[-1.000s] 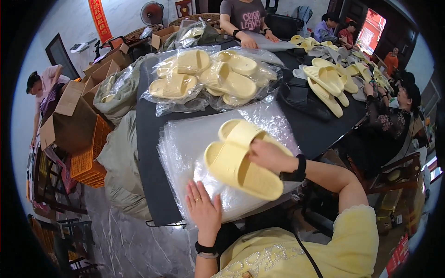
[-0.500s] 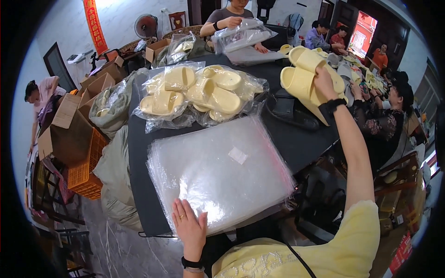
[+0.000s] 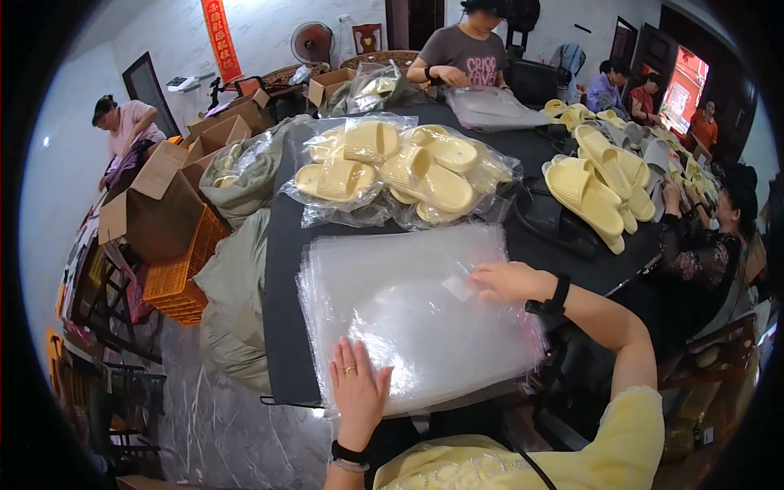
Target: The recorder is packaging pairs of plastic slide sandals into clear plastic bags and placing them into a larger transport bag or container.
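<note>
A stack of clear plastic bags [image 3: 416,343] lies on the black table in front of me, a small white label [image 3: 459,286] on its top. My left hand [image 3: 359,384] rests flat on the stack's near left part, fingers stretched out. At the label's right edge are the fingertips of my right hand [image 3: 510,282], bent and drawn together; whether they pinch the label or the top bag is hidden. Beyond the stack lie bagged yellow slippers [image 3: 429,175]. Loose yellow slippers [image 3: 588,196] are piled at the far right, next to a black sandal [image 3: 551,220].
A person [image 3: 474,57] across the table handles more clear bags [image 3: 498,109]. On the right, another person [image 3: 706,245] sits beside a heap of slippers. Sacks [image 3: 237,302], cardboard boxes [image 3: 155,204] and an orange crate [image 3: 184,273] stand along the table's left side.
My right hand has let go of the yellow slippers at the far right and come back to the label on the bags. My left hand stays on the stack; the view has shifted.
</note>
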`<act>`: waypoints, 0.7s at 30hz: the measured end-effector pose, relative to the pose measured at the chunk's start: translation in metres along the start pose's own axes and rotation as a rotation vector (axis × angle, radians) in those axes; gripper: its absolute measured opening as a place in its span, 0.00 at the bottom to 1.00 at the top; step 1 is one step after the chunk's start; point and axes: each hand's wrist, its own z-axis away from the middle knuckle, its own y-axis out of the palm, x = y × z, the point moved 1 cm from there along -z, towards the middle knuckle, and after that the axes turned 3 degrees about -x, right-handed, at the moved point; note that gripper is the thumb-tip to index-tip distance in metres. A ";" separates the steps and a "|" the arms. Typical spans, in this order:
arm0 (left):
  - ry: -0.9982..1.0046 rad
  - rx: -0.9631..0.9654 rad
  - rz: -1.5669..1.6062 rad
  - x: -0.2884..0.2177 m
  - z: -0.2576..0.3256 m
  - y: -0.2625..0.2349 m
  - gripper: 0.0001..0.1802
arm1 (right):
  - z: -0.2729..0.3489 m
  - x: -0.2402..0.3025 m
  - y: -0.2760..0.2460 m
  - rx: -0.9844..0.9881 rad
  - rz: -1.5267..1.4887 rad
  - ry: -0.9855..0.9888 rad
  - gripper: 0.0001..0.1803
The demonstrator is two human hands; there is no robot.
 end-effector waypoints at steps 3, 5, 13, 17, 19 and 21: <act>-0.005 -0.026 -0.021 0.005 0.004 0.011 0.36 | -0.022 -0.021 -0.018 0.040 -0.127 0.044 0.17; -0.002 -0.035 0.028 0.004 0.003 0.011 0.36 | -0.041 -0.049 -0.039 0.011 -0.650 0.308 0.19; -0.002 -0.076 0.022 0.006 0.004 0.016 0.37 | -0.097 -0.107 -0.010 -0.319 -1.529 0.764 0.20; 0.001 -0.095 -0.004 0.009 0.006 0.019 0.37 | -0.132 -0.106 0.006 -0.442 -1.484 0.766 0.18; 0.007 -0.100 -0.005 0.008 0.005 0.020 0.37 | -0.139 -0.112 0.007 -0.504 -1.474 0.771 0.16; 0.010 -0.099 -0.008 0.007 0.004 0.022 0.37 | -0.144 -0.111 0.002 -0.560 -1.465 0.780 0.14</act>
